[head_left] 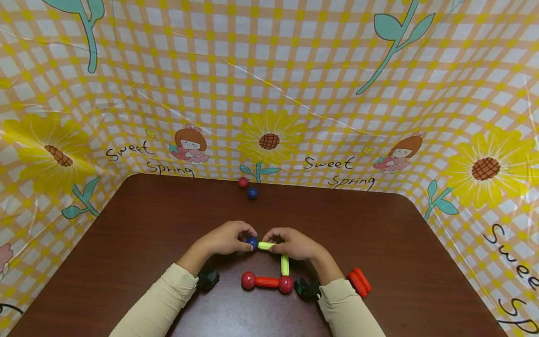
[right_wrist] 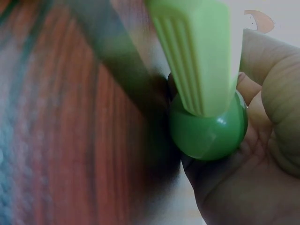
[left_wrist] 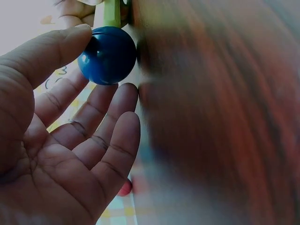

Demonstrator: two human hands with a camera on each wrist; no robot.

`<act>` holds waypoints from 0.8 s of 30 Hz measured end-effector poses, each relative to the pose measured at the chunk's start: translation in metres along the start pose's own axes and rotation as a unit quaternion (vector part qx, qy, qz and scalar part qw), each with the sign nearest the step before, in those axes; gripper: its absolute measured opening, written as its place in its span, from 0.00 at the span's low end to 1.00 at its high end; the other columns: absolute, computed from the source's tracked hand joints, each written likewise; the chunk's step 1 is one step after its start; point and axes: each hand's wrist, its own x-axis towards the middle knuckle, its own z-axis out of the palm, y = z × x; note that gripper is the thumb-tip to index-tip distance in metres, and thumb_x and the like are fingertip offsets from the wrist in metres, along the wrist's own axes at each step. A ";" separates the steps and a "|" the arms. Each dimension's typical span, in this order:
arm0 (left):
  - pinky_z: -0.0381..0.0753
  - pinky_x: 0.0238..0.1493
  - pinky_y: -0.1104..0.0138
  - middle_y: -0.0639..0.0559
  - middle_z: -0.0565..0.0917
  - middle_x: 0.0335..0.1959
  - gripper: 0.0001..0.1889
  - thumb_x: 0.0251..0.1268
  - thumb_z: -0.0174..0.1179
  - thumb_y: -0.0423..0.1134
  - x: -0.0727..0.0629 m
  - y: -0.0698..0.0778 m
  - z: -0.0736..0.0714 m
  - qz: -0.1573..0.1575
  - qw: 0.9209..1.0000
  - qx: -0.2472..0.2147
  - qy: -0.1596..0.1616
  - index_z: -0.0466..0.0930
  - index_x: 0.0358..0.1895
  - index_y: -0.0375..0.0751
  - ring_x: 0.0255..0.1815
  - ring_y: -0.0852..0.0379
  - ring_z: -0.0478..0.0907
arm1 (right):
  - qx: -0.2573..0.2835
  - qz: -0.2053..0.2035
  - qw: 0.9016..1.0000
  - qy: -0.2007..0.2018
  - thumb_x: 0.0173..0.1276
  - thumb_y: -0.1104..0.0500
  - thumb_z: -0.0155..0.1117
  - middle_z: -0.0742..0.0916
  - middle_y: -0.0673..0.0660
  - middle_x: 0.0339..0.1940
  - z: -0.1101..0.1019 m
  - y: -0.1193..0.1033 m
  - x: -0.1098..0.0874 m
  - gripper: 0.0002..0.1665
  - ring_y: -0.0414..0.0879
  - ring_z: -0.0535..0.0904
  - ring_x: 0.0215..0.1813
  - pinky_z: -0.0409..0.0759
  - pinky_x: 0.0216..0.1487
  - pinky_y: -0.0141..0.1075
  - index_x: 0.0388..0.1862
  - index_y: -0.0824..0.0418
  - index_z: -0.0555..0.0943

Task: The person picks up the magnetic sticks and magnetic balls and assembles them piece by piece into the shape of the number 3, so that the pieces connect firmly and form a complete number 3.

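My left hand point(head_left: 227, 238) pinches a glossy blue ball point(left_wrist: 108, 56) between thumb and index finger; its other fingers are spread. The ball meets the end of a yellow-green rod point(head_left: 265, 245). My right hand point(head_left: 298, 244) grips that rod, its palm around a green ball point(right_wrist: 208, 131) that the head view hides. From the green ball a second yellow-green rod point(head_left: 285, 266) runs to a red ball point(head_left: 286, 284). A red rod point(head_left: 267, 282) joins this one to another red ball point(head_left: 248, 280) on the left.
At the table's back edge lie a loose red ball point(head_left: 243, 182) and a loose blue ball point(head_left: 252, 193). Red rods point(head_left: 360, 282) lie side by side right of the right wrist. A patterned cloth point(head_left: 269, 93) walls the brown table point(head_left: 160, 210) at back and sides.
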 end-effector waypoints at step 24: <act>0.77 0.39 0.65 0.55 0.81 0.38 0.12 0.63 0.68 0.36 0.000 0.003 0.004 -0.008 1.000 -0.015 -0.008 0.82 0.48 0.41 0.38 0.59 0.76 | -0.022 -0.006 0.997 0.072 0.72 0.63 0.60 0.84 0.60 0.46 -0.030 -0.006 -0.028 0.14 0.50 0.78 0.47 0.77 0.45 0.41 0.54 0.66 0.78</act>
